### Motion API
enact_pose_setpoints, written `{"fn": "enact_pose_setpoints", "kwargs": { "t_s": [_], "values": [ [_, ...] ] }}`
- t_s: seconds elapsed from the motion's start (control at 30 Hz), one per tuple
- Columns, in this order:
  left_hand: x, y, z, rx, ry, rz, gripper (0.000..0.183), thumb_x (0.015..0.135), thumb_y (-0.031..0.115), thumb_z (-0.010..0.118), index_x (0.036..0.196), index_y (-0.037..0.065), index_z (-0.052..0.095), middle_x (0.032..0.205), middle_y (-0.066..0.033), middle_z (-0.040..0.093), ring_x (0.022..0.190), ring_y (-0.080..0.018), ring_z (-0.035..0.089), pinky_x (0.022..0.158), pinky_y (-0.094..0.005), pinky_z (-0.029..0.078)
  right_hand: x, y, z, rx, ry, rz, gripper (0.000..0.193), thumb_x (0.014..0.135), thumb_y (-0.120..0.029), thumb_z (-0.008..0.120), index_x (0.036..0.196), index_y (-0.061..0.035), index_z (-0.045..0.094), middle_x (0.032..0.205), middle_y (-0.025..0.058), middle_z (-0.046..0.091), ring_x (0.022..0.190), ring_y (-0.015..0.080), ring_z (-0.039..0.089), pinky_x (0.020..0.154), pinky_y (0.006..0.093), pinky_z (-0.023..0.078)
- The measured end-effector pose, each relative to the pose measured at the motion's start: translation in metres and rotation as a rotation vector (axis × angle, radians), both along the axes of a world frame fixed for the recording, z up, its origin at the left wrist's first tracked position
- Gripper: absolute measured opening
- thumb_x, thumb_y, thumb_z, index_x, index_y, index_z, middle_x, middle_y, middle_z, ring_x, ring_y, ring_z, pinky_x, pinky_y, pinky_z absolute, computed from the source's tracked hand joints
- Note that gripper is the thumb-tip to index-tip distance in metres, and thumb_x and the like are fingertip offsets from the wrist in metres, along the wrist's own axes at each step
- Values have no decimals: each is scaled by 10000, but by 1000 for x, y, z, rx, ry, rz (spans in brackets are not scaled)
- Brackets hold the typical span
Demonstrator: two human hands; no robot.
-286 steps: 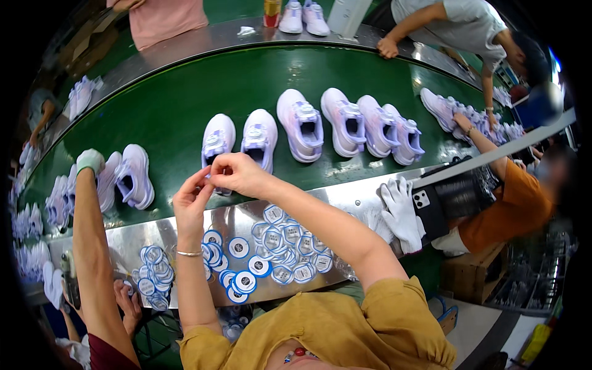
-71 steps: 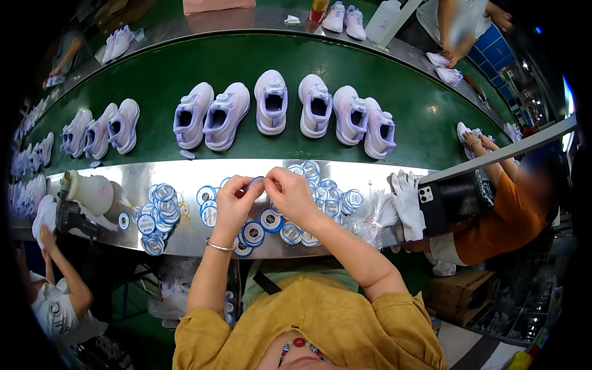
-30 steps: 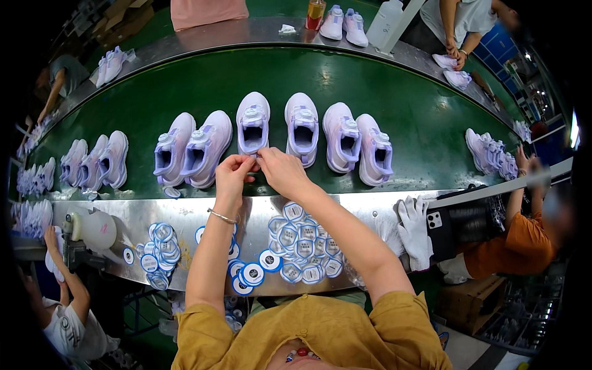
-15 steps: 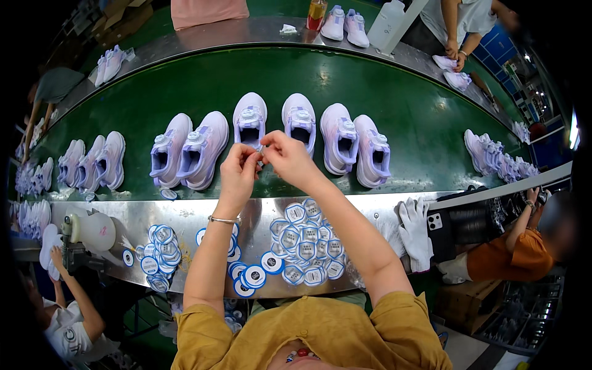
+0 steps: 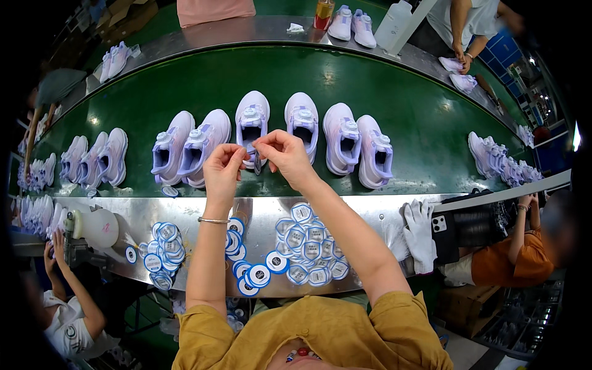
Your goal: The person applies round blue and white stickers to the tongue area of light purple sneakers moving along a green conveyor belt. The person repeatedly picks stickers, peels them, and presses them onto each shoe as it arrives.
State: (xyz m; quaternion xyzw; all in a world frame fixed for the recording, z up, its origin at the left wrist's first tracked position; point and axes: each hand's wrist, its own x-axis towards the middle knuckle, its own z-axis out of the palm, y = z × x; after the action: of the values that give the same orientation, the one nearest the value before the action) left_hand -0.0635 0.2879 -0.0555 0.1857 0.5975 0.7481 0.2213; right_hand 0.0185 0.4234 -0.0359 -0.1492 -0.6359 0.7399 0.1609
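Observation:
My left hand (image 5: 223, 172) and my right hand (image 5: 288, 159) meet over the heel of a white-and-lilac shoe (image 5: 251, 106), both with fingers pinched. A small hang tag (image 5: 258, 164), seen nearly edge-on, dangles just below my right fingertips. What my left fingers pinch is too small to make out. To the right stands a matching shoe (image 5: 301, 106), partly behind my right hand. Below my forearms, on the metal ledge (image 5: 259, 213), lie a pile of round blue-rimmed tags (image 5: 312, 249) and a loose group of similar tags (image 5: 259, 275).
Shoe pairs stand left (image 5: 206, 139) and right (image 5: 357, 145) on the green belt (image 5: 425, 123). Another tag heap (image 5: 165, 250), a white bottle (image 5: 98, 229), a white glove (image 5: 420, 237) and a phone (image 5: 438, 223) lie along the ledge. Co-workers sit at both sides.
My hands have drawn slightly apart, the left one moving left and a little down. The hang tag now shows between them. At the left, a co-worker's white shoe part has moved out of their raised hands.

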Motion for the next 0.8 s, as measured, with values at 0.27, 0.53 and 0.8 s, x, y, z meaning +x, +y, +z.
{"fn": "enact_pose_setpoints", "kwargs": {
  "t_s": [0.27,0.53,0.8],
  "values": [
    [-7,-14,-7,44,134,-154,320,882,-7,556,1194,31,617,877,22,531,797,-52,465,702,-178,374,-13,1,-10,180,47,104,93,835,-90,645,873,-9,620,793,13,616,699,65,547,620,200,437],
    [-7,-14,-12,68,66,-144,358,860,-29,580,1213,29,601,892,16,527,813,-64,478,755,-195,402,-16,2,-6,234,19,177,77,789,-73,650,817,-2,635,741,18,611,683,75,533,619,226,434],
    [-9,-18,-7,103,7,-150,404,839,-38,597,1240,7,569,838,19,552,802,-63,511,764,-197,421,-19,2,-8,138,15,174,81,802,-57,661,850,6,641,790,29,631,724,83,571,670,223,463]
  ]
}}
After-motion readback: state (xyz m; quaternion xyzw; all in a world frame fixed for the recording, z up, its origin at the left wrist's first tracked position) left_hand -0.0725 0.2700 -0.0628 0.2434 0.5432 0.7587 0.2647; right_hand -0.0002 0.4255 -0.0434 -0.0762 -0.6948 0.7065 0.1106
